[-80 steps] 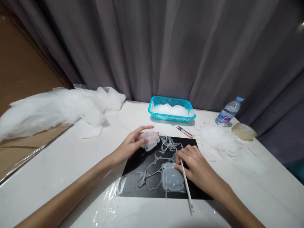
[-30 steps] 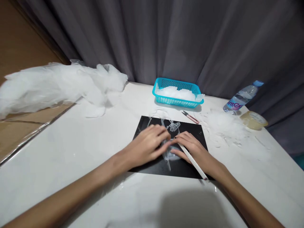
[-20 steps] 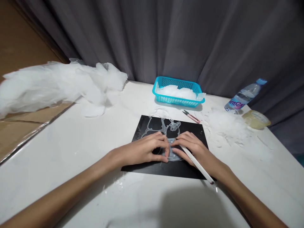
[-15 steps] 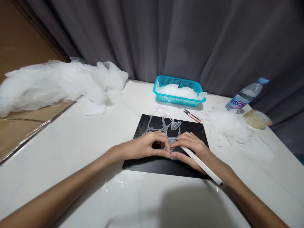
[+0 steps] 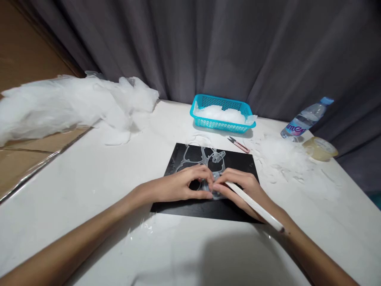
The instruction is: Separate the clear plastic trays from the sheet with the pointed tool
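Observation:
A black mat (image 5: 238, 163) lies on the white table, with a thin clear plastic cut-out sheet (image 5: 196, 157) spread over its far half. Both hands meet over a small clear plastic piece (image 5: 216, 186) near the mat's middle. My left hand (image 5: 186, 184) has thumb and fingers curled in a pinch at the piece's left edge. My right hand (image 5: 242, 187) pinches the piece from the right and also holds a long white stick tool (image 5: 257, 208), which slants back along my forearm.
A turquoise basket (image 5: 222, 125) of white plastic pieces stands behind the mat, small pink snips (image 5: 239, 145) beside it. White scraps (image 5: 284, 155), a water bottle (image 5: 305, 119) and a tape roll (image 5: 320, 147) lie at right. A heap of clear film (image 5: 68, 105) covers the left.
My left hand set down a small clear piece, came right and joined my right hand on the piece on the mat. Both have since closed into tighter pinches; the view tilted down.

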Action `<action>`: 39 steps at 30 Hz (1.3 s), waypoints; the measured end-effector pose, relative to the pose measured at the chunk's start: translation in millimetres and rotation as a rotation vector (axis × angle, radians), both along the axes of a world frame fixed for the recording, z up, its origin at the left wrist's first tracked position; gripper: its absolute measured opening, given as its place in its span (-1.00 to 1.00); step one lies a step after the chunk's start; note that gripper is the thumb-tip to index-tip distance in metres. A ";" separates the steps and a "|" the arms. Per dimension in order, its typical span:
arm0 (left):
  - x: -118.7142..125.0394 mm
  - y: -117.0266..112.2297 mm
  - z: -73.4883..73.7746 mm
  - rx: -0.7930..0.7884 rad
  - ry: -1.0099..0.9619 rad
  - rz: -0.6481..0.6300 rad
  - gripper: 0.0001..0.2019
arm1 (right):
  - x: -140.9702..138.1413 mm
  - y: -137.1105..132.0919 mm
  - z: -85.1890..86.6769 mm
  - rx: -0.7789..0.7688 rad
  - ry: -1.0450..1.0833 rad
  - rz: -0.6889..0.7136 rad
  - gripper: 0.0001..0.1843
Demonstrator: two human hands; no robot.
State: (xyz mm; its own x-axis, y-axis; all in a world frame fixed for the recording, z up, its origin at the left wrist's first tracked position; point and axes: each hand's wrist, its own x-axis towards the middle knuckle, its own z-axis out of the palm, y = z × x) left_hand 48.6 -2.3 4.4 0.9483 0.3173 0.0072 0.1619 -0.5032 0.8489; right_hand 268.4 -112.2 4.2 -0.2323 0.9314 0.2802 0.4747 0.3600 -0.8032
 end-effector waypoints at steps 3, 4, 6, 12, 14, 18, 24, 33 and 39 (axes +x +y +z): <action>-6.6 7.3 6.8 -0.009 0.068 -0.107 -0.89 | 11.7 -1.5 9.9 -0.056 -0.024 0.105 -0.79; -8.2 8.3 10.1 -0.005 0.092 -0.127 -0.86 | 16.3 -2.2 12.7 -0.068 -0.038 0.113 -0.76; -9.7 7.4 16.1 0.024 0.138 -0.149 -0.83 | 25.1 -3.7 15.8 -0.098 -0.079 0.128 -0.71; 3.3 -12.2 9.7 0.182 0.106 0.082 -0.68 | 38.9 -8.5 9.2 -0.370 -0.162 0.039 -0.69; 8.0 -17.9 1.5 0.253 0.076 0.148 -0.74 | 40.0 -9.7 6.6 -0.410 -0.125 0.004 -0.72; 7.4 -17.2 -7.7 0.258 0.069 0.090 -0.74 | 42.0 -10.6 4.9 -0.418 -0.110 0.030 -0.70; -0.1 2.7 -10.3 0.109 0.024 -0.005 -0.66 | 40.0 -5.2 1.3 -0.151 -0.154 0.109 -0.78; -0.2 4.9 -10.9 0.195 0.035 0.005 -0.69 | 29.1 -4.3 -14.2 -0.032 -0.069 0.225 -0.92; 3.4 -4.3 -8.4 0.315 0.076 0.034 -0.72 | 26.1 -6.4 -9.3 -0.055 -0.126 0.235 -0.94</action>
